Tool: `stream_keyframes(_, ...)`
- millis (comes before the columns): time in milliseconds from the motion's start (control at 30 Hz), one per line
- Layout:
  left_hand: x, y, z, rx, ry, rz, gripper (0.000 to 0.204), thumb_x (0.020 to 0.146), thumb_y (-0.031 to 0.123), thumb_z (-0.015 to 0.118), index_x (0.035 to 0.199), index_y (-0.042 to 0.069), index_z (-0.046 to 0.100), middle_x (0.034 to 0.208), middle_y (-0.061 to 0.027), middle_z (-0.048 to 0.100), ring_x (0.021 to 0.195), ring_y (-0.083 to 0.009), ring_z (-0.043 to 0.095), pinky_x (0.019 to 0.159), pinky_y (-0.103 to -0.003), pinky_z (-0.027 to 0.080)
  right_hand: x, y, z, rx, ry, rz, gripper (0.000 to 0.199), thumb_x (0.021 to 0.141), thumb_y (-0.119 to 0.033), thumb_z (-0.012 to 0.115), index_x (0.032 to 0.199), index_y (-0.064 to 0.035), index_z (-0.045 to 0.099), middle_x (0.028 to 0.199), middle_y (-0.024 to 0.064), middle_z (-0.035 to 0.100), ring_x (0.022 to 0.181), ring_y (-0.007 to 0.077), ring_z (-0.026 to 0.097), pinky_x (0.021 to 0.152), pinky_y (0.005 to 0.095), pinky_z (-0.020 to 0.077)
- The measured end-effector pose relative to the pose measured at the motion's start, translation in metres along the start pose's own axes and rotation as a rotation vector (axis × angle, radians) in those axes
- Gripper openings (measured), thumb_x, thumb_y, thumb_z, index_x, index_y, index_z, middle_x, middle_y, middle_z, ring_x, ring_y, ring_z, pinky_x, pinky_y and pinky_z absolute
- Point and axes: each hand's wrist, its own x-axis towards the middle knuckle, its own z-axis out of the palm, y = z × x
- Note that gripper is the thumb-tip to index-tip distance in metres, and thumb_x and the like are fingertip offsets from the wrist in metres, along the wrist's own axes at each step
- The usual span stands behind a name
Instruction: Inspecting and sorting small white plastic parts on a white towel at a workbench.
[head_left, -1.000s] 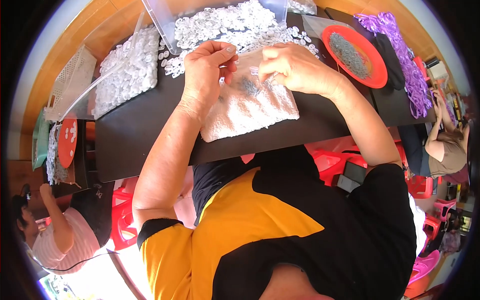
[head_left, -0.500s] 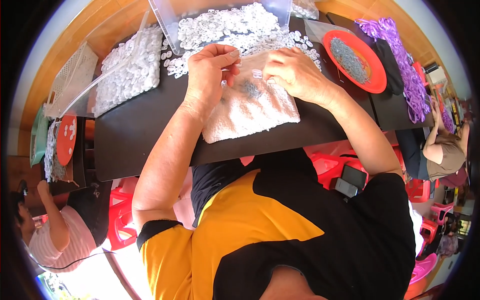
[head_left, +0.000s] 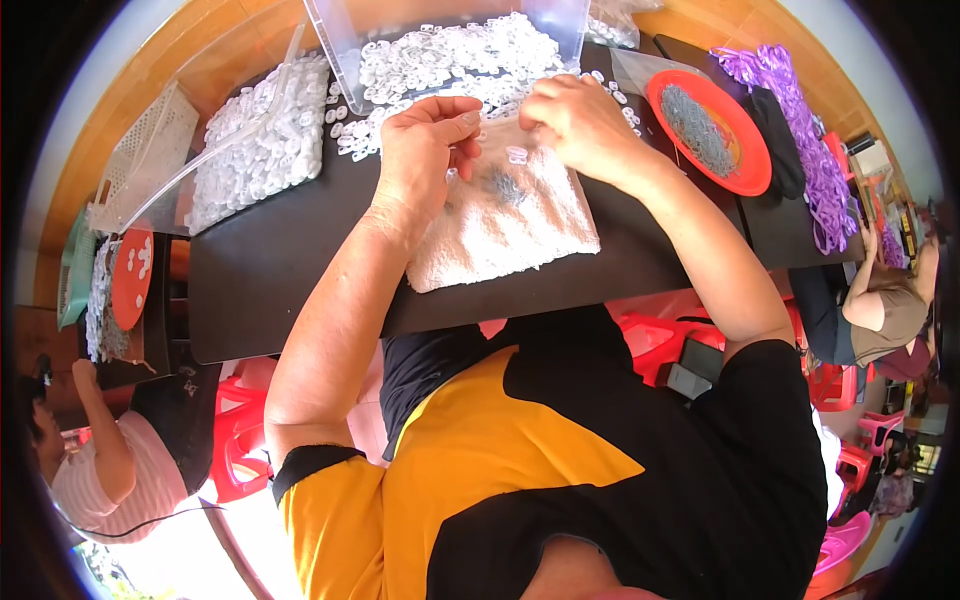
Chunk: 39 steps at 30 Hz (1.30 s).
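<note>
My left hand (head_left: 428, 150) is above the left side of a cream towel (head_left: 500, 245), thumb and forefinger pinched together. Whatever lies between those fingertips is too small to make out. At the towel's far right edge my right hand (head_left: 580, 125) has its fingers curled, close to loose white plastic pieces (head_left: 480, 90). Its fingertips are partly hidden, so I cannot make out what they hold. Between the hands a pale plastic piece (head_left: 516, 155) lies on the towel, with a small heap of thin grey metal bits (head_left: 506, 187) nearer me.
A clear bin (head_left: 345, 60) stands behind, spilling white pieces. To the left is a clear container of white pieces (head_left: 260, 145). An orange-red plate (head_left: 755, 165) holds grey metal bits (head_left: 695, 130); purple ribbons (head_left: 815, 160) lie beyond. Other people sit at both sides.
My right hand has moved up and away from the towel's middle, toward the loose white pieces. My left hand keeps its pinch in nearly the same place.
</note>
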Motion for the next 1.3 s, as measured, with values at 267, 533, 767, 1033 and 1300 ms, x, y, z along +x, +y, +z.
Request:
stream_keyframes(267,0.000,0.002,-0.001,-0.007,-0.006,-0.027,0.015,0.087,-0.001,0.063,0.100,-0.007,0.064,0.079,-0.0093,0.063,0.062,-0.0147,0.058,0.047,-0.026,0.045,-0.002,-0.001,-0.005,-0.004,-0.039,0.008,0.007,0.079,-0.011,0.064,0.086,-0.0109,0.066,0.092,0.0030,0.063,0.099,0.0252,0.059,0.084,0.0428,0.0415)
stream_keyframes(533,0.001,0.002,0.000,-0.029,-0.031,-0.040,0.011,0.086,-0.001,0.064,0.096,-0.006,0.063,0.079,-0.0103,0.063,0.062,-0.0158,0.059,0.048,-0.027,0.046,-0.008,0.002,0.015,0.118,-0.071,0.107,0.007,0.079,-0.012,0.065,0.086,-0.0101,0.066,0.091,0.0033,0.062,0.098,0.0247,0.058,0.084,0.0434,0.0412)
stream_keyframes(767,0.002,0.001,-0.003,-0.036,-0.027,-0.064,0.009,0.086,0.000,0.064,0.094,-0.005,0.062,0.079,-0.0115,0.064,0.061,-0.0169,0.060,0.048,-0.027,0.045,-0.003,-0.007,0.006,0.052,0.038,0.096,0.003,0.079,-0.009,0.064,0.082,-0.0080,0.063,0.090,0.0041,0.060,0.097,0.0263,0.058,0.081,0.0420,0.0424)
stream_keyframes(1033,0.002,0.001,-0.001,-0.008,0.012,-0.046,0.010,0.084,-0.001,0.064,0.094,-0.004,0.063,0.077,-0.0105,0.064,0.059,-0.0150,0.060,0.046,-0.025,0.044,-0.013,-0.012,0.022,0.038,0.076,0.132,0.003,0.079,-0.011,0.067,0.082,-0.0110,0.065,0.093,0.0025,0.060,0.102,0.0244,0.057,0.083,0.0420,0.0400)
stream_keyframes(1300,-0.004,0.005,0.004,0.064,-0.026,-0.014,0.011,0.078,-0.005,0.061,0.087,-0.002,0.067,0.072,-0.0071,0.063,0.056,-0.0131,0.056,0.045,-0.025,0.043,0.012,-0.020,-0.007,0.588,0.190,0.230,0.008,0.081,0.002,0.065,0.087,0.0009,0.060,0.079,0.0070,0.065,0.074,0.0160,0.063,0.067,0.0295,0.0493)
